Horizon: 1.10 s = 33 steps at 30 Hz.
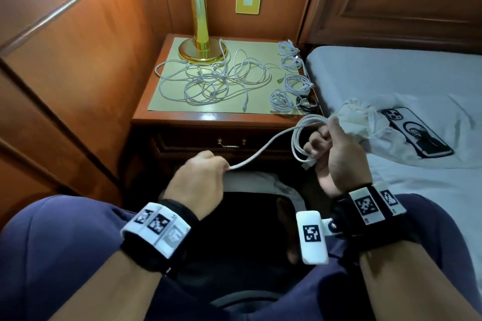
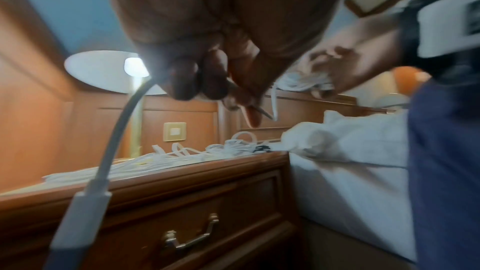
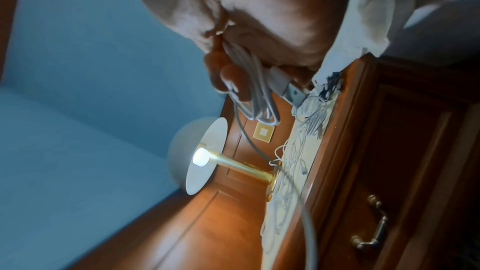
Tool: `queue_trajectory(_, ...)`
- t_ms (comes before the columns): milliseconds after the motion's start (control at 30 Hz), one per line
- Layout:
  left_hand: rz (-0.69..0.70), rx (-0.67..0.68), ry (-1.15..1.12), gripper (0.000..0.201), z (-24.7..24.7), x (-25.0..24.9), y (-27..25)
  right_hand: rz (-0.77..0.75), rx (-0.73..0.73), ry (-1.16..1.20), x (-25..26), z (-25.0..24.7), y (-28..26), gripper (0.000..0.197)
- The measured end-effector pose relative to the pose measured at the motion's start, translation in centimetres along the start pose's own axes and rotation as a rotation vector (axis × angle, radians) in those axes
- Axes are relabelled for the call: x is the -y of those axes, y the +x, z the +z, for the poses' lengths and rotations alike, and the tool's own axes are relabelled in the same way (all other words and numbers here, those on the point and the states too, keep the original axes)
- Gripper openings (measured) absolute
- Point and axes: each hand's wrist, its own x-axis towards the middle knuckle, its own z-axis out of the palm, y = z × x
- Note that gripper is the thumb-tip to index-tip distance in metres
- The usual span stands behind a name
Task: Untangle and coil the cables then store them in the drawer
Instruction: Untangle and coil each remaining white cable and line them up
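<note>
On the left of the nightstand (image 1: 208,118) top, just in front of the gold lamp (image 1: 198,8), a loose tangle of white cables (image 1: 214,81) lies spread across the mat; that heap is untouched and makes up most of the work left. Below it, the drawer (image 1: 229,142) is closed, its brass handle facing the person.

The left hand (image 1: 200,180) is curled into a fist around the free run of a white cable (image 1: 263,151), and the left wrist view shows the plug end hanging out below the fist. That cable arcs up and rightward to the right hand (image 1: 336,148), whose fingers are closed around several finished loops, one connector poking out beneath them (so this coil looks close to done).

Along the right edge of the nightstand sit the coiled bundles (image 1: 292,78), several white and one black, all apart from the tangle. None is stored yet, judging by the shut drawer. Farther right, a phone (image 1: 414,133) rests on the bed (image 1: 391,73) beside a white pouch (image 1: 360,117).
</note>
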Motion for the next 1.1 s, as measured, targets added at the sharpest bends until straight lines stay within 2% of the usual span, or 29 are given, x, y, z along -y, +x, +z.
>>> queue_trajectory(67, 0.089, 0.146, 0.072, 0.022, 1.2, -1.2, -0.7, -0.083, 0.065, -0.097, -0.6, 0.4, -0.3, 0.038)
queue_trajectory(133, 0.226, 0.264, 0.05, 0.026, 2.1, -2.8, -1.4, -0.198, 0.132, -0.31, -1.6, 0.7, -0.7, 0.035)
queue_trajectory(200, 0.321, 0.295, -0.041, 0.027, 2.5, -3.9, -1.9, -0.282, 0.229, -0.551, -2.4, 0.6, -1.2, 0.036)
queue_trajectory(300, 0.368, 0.141, -0.246, 0.024, 2.0, -4.3, -2.0, -0.262, 0.377, -0.907, -3.1, 0.6, -1.7, 0.034)
queue_trajectory(400, 0.288, -0.125, -0.36, 0.015, 0.9, -3.6, -1.0, -0.172, 0.497, -1.031, -3.1, 0.6, -1.9, 0.033)
queue_trajectory(467, 0.183, -0.268, -0.38, 0.014, 0.1, -2.5, -0.3, -0.089, 0.545, -1.02, -2.9, 0.8, -2.1, 0.036)
queue_trajectory(500, 0.137, -0.297, -0.381, 0.013, -0.2, -2.0, -0.1, -0.047, 0.552, -0.971, -2.8, 1.0, -2.2, 0.038)
queue_trajectory(633, 0.072, -0.325, -0.32, 0.006, -0.5, -0.6, 0.4, 0.096, 0.541, -0.677, -2.4, 1.5, -2.2, 0.046)
queue_trajectory(800, 0.141, -0.365, -0.209, 0.012, 0.2, -0.3, 0.7, 0.209, 0.608, -0.56, -2.5, 2.0, -2.8, 0.044)
queue_trajectory(933, 0.02, -0.336, -0.157, 0.016, 1.3, -1.0, 0.1, 0.242, 0.549, -0.363, -2.5, 2.1, -3.2, 0.041)
queue_trajectory(1000, -0.036, -0.275, -0.312, 0.006, 1.5, -1.6, 0.1, 0.259, 0.486, -0.261, -2.7, 2.3, -3.3, 0.039)
queue_trajectory(1100, -0.275, -0.095, -0.736, 0.008, 1.6, -2.8, -0.2, 0.277, 0.436, -0.189, -3.3, 2.8, -3.7, 0.04)
